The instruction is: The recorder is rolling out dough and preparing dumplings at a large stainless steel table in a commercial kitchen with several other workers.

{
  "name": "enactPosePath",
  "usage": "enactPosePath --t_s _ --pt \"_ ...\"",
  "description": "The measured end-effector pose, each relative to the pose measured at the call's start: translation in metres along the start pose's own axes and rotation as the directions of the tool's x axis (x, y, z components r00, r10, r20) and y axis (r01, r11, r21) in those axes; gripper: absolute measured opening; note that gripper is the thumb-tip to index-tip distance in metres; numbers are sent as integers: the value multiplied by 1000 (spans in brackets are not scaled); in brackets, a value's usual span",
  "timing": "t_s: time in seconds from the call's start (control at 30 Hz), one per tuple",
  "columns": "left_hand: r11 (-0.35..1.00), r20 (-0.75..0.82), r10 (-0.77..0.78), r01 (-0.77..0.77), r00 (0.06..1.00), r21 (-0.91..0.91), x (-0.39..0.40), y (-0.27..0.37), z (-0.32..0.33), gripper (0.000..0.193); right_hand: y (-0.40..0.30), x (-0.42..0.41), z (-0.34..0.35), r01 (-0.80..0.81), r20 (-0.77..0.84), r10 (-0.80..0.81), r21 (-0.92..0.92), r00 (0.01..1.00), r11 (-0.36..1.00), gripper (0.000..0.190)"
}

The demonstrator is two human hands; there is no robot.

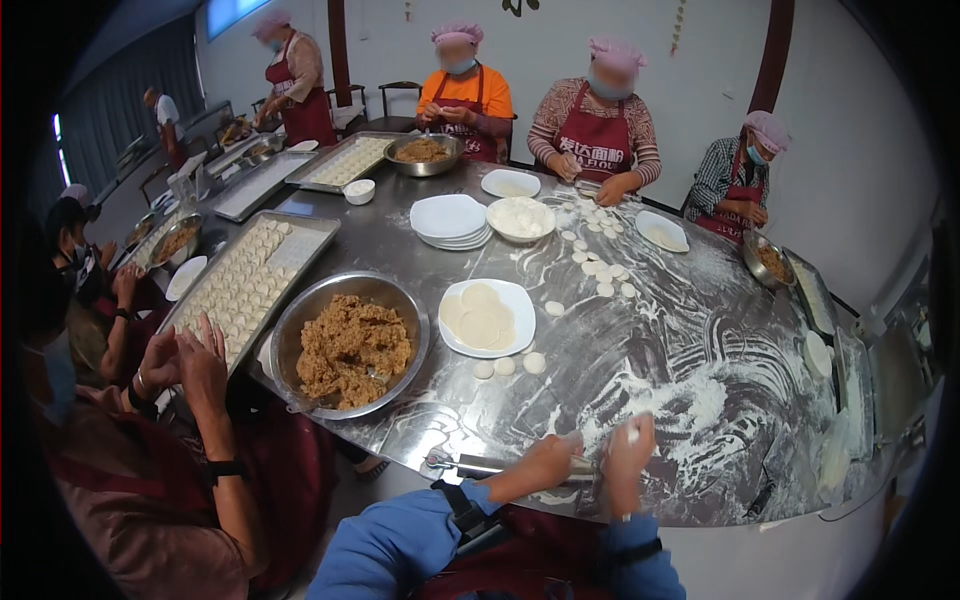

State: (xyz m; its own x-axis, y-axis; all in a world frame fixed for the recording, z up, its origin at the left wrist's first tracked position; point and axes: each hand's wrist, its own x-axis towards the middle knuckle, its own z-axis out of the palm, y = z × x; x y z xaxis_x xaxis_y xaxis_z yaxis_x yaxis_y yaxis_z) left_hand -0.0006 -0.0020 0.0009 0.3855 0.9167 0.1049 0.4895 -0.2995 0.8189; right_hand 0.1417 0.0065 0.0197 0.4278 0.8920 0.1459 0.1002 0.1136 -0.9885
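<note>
My left hand [546, 463] is low over the floured edge of the steel table [420, 420], near a wooden rolling pin [581, 466]; blur hides what lies within its fingers. Raised beside it, my right hand [628, 454] has curled fingers, with a small whitish piece [634, 433] showing at them. Whether it grips that piece is unclear. Beyond my hands, round dough pieces [504, 366] sit by a white plate [487, 345] of flat dough wrappers [478, 315]. A metal bowl [420, 322] of brown filling [349, 349] stands to the left.
At left, a co-worker's hands [196, 360] are raised near a tray [330, 225] of dumplings. Across the table are stacked white plates [448, 217], a bowl of flour [520, 217] and more dough pieces [604, 274]. Several co-workers surround the table. Loose flour [690, 397] covers its right part.
</note>
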Motion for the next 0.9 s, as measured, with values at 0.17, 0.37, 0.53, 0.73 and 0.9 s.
enactPosePath --t_s 0.17,0.37,0.53,0.73,0.9 --pt "998 -62 -18 21 998 51 10 -3 5 15 12 17 4 566 59 -604 -431 795 703 10" --pt "997 30 -18 16 999 76 -1 0 -6 15 4 -24 -19 -103 9 102 130 995 986 8" --pt "992 -15 29 -27 999 124 0 5 9 20 34 17 -3 346 35 -352 -303 935 888 8" --pt "996 8 43 -42 999 -83 3 -13 -42 15 -8 -37 -22 76 11 -78 165 997 983 11" --pt "918 -687 -366 120 628 -378 21 -48 -139 18 -12 -29 -15 87 34 -92 121 995 989 12"
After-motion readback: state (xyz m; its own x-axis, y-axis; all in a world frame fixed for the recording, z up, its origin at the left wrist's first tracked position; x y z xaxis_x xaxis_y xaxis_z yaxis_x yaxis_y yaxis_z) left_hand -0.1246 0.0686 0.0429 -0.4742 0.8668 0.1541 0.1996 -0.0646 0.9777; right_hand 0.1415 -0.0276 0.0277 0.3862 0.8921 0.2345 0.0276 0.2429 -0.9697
